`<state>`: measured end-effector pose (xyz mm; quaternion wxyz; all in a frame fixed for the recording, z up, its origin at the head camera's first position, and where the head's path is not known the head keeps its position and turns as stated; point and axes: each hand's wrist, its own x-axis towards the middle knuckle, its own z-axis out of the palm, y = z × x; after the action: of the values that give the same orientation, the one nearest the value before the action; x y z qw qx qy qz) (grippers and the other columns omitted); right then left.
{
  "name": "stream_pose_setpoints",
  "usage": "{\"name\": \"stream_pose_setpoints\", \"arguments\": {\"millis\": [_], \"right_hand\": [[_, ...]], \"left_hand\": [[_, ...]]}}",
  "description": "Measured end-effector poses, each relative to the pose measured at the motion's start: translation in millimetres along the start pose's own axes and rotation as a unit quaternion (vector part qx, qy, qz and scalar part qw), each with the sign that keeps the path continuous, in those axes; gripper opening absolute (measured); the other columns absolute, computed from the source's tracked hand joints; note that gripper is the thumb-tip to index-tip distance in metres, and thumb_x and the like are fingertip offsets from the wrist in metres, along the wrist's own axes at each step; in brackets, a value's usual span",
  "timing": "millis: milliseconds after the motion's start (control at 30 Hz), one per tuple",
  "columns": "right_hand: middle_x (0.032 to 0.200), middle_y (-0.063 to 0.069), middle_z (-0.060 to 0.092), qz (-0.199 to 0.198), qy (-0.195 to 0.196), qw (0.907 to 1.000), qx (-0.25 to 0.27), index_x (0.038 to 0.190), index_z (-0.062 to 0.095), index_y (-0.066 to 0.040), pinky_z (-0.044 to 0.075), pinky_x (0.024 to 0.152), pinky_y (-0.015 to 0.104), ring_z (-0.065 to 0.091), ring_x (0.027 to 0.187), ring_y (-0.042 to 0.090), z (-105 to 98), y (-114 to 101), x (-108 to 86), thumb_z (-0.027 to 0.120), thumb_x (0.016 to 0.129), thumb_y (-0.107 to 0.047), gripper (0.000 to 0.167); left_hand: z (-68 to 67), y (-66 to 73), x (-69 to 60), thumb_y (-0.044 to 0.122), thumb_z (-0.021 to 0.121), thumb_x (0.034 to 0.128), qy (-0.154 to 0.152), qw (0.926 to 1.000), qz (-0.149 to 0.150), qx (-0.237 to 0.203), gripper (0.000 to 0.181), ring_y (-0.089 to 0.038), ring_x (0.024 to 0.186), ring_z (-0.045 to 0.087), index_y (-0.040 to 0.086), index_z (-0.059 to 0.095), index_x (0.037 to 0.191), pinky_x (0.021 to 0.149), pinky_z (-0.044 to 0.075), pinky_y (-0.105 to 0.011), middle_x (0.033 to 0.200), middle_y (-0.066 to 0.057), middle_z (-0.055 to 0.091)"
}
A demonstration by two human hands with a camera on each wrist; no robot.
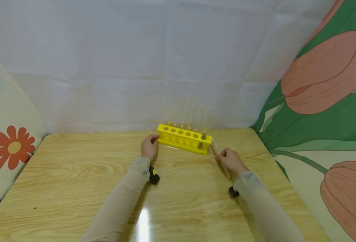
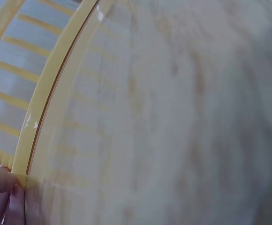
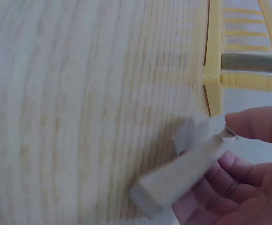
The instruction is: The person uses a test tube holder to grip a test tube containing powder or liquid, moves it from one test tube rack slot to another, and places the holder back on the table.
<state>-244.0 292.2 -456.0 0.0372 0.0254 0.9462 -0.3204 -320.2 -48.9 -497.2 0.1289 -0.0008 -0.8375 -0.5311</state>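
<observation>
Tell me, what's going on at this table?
A person's left hand pinches the left end of a yellow rack. Their right hand holds a pale bar beside the rack's right end. A clear tube, dark towards its bottom, stands in the rightmost hole; the other five holes look empty.

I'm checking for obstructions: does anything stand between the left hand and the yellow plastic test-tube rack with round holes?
Nothing visible does: the left hand directly grips the left end of the yellow plastic test-tube rack.
</observation>
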Motion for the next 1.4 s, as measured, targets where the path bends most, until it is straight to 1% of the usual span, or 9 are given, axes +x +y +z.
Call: {"name": "stream_pose_setpoints", "arguments": {"millis": [200,300,433,600,767,900,1067,1267,1400], "right_hand": [[0.091,0.015,0.059,0.024,0.002,0.9991,0.036,0.099,0.054,0.001,0.048,0.067,0.032,0.056,0.081,0.026,-3.9,1.3,-5.3,0.056,0.098,-0.021,0.022],[0.094,0.016,0.059,0.026,0.018,0.999,0.033,0.104,0.052,0.001,0.047,0.07,0.034,0.056,0.083,0.027,-5.6,2.1,-7.6,0.051,0.101,-0.022,0.024],[0.095,0.018,0.059,-0.001,0.061,0.9979,0.02,0.107,0.051,0.004,0.046,0.071,0.035,0.057,0.083,0.029,-8.9,0.9,-9.6,0.047,0.103,-0.019,0.024],[0.094,0.02,0.059,-0.031,0.114,0.9926,0.026,0.108,0.051,0.005,0.046,0.069,0.036,0.058,0.081,0.031,-12.1,-2.5,-10.8,0.048,0.105,-0.015,0.021],[0.091,0.021,0.059,-0.066,0.175,0.9819,0.032,0.107,0.052,0.006,0.045,0.069,0.038,0.056,0.08,0.033,-13.1,-6.0,-11.1,0.05,0.105,-0.014,0.02],[0.087,0.019,0.059,-0.091,0.211,0.9725,0.04,0.107,0.054,0.007,0.044,0.065,0.035,0.054,0.075,0.029,-15.2,-8.4,-12.1,0.051,0.105,-0.015,0.022],[0.09,0.02,0.058,-0.111,0.215,0.9687,0.055,0.11,0.054,0.006,0.044,0.061,0.033,0.053,0.072,0.026,-20.9,-11.7,-13.9,0.048,0.106,-0.017,0.024],[0.096,0.023,0.058,-0.117,0.216,0.9681,0.051,0.112,0.053,0.007,0.044,0.066,0.037,0.055,0.079,0.032,-26.4,-13.8,-13.1,0.049,0.107,-0.017,0.025],[0.096,0.024,0.059,-0.127,0.221,0.9659,0.046,0.111,0.053,0.008,0.044,0.066,0.039,0.055,0.079,0.034,-29.4,-15.5,-13.6,0.049,0.107,-0.015,0.025]], "left_hand": [[0.4,-1.8,0.6,-0.005,0.059,0.094,0.003,1.0,0.004,0.003,0.02,-0.038,0.104,0.065,-0.008,0.07,0.11,0.095,0.051,-0.049,0.109,-0.024,0.07],[0.1,-1.7,-0.5,-0.005,0.059,0.0937,0.004,1.0,0.003,0.002,0.02,-0.038,0.104,0.065,-0.008,0.071,0.11,0.095,0.051,-0.049,0.109,-0.024,0.071],[-0.1,-1.8,-1.4,-0.006,0.059,0.0935,0.006,1.0,0.004,0.001,0.02,-0.038,0.104,0.065,-0.008,0.071,0.11,0.095,0.051,-0.049,0.108,-0.024,0.071],[-0.4,-1.8,-1.2,-0.006,0.059,0.094,0.006,1.0,0.004,0.006,0.02,-0.038,0.105,0.065,-0.007,0.071,0.111,0.095,0.051,-0.049,0.109,-0.024,0.071],[0.0,-1.0,-1.1,-0.005,0.06,0.0944,0.005,1.0,0.004,0.006,0.02,-0.038,0.105,0.065,-0.007,0.071,0.111,0.095,0.052,-0.049,0.109,-0.024,0.071],[1.0,-0.2,-0.8,-0.005,0.059,0.0946,0.003,1.0,0.004,0.006,0.02,-0.038,0.105,0.065,-0.008,0.07,0.111,0.095,0.052,-0.048,0.109,-0.024,0.071],[1.4,-0.4,0.2,-0.004,0.059,0.0948,0.002,1.0,0.005,0.008,0.02,-0.037,0.105,0.065,-0.007,0.07,0.111,0.095,0.052,-0.048,0.11,-0.023,0.071],[1.5,-2.4,0.9,-0.005,0.059,0.0945,0.001,1.0,0.005,0.006,0.021,-0.038,0.105,0.065,-0.007,0.07,0.111,0.095,0.051,-0.048,0.11,-0.024,0.07],[2.3,-3.8,1.6,-0.005,0.059,0.0946,0.002,0.9999,0.007,0.01,0.021,-0.038,0.105,0.065,-0.007,0.07,0.111,0.095,0.052,-0.048,0.11,-0.024,0.07]]}}
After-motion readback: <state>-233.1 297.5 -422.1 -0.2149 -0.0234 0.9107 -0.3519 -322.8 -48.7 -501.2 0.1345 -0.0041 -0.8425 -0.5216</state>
